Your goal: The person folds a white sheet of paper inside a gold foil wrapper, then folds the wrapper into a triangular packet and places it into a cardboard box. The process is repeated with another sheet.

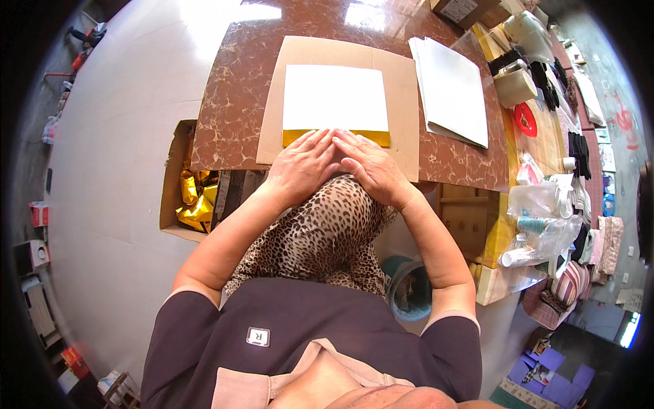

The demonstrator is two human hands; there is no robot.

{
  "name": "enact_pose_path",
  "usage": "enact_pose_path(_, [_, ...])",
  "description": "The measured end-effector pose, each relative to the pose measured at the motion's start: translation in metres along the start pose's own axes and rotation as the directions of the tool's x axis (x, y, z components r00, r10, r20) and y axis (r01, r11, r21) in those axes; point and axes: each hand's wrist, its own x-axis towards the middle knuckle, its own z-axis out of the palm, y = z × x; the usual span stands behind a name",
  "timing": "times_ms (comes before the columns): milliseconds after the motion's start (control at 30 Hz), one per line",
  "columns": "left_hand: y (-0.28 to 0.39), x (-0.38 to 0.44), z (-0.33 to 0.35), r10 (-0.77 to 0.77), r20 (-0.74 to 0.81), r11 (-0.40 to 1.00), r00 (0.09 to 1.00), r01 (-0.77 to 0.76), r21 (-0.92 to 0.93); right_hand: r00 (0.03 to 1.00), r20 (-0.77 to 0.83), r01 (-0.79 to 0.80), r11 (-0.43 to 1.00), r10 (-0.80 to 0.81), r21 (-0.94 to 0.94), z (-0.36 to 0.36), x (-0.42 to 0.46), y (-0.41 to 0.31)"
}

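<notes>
A white sheet (334, 97) with a gold strip (294, 138) along its near edge lies on a brown cardboard sheet (398, 102). My left hand (304, 163) and my right hand (370, 163) rest flat at that gold edge, palms down, fingertips meeting near its middle. The fingers cover part of the strip, and neither hand grips anything. Right of the cardboard lies a stack of folded white sheets (452, 92).
Beneath the marbled tabletop (230, 117), at left, stands a cardboard box (171, 179) holding crumpled gold foil (196, 209). A bucket (409, 291) is on the floor by my legs. A wooden bench (546, 138) at right carries cups, plastic bags and a red dish (525, 120).
</notes>
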Motion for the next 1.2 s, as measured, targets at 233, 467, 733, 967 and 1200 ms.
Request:
enact_pose_path(233, [-0.007, -0.014, -0.004, -0.071, 0.068, 0.997, 0.995, 0.07, 0.022, 0.997, -0.004, -0.074, 0.919, 0.078, -0.387, -0.002, -0.026, 0.018])
enact_pose_path(467, [-0.027, -0.047, -0.014, -0.237, 0.063, 0.969, 0.969, 0.232, 0.086, 0.985, -0.132, -0.155, 0.884, 0.107, -0.44, 0.0, -0.043, 0.023])
enact_pose_path(733, [-0.037, -0.053, -0.021, -0.231, 0.006, 0.969, 0.973, 0.23, 0.09, 0.958, -0.258, -0.255, 0.799, 0.129, -0.544, 0.0, -0.045, 0.033])
enact_pose_path(967, [-0.038, -0.024, -0.024, -0.14, -0.109, 0.99, 0.984, 0.139, -0.011, 0.958, -0.279, -0.21, 0.808, 0.058, -0.55, -0.013, -0.028, 0.018])
enact_pose_path(1200, [-0.058, 0.015, -0.04, -0.279, -0.408, 0.951, 0.869, 0.311, 0.011, 0.896, -0.334, -0.383, 0.888, 0.291, -0.253, -0.001, 0.0, -0.025])
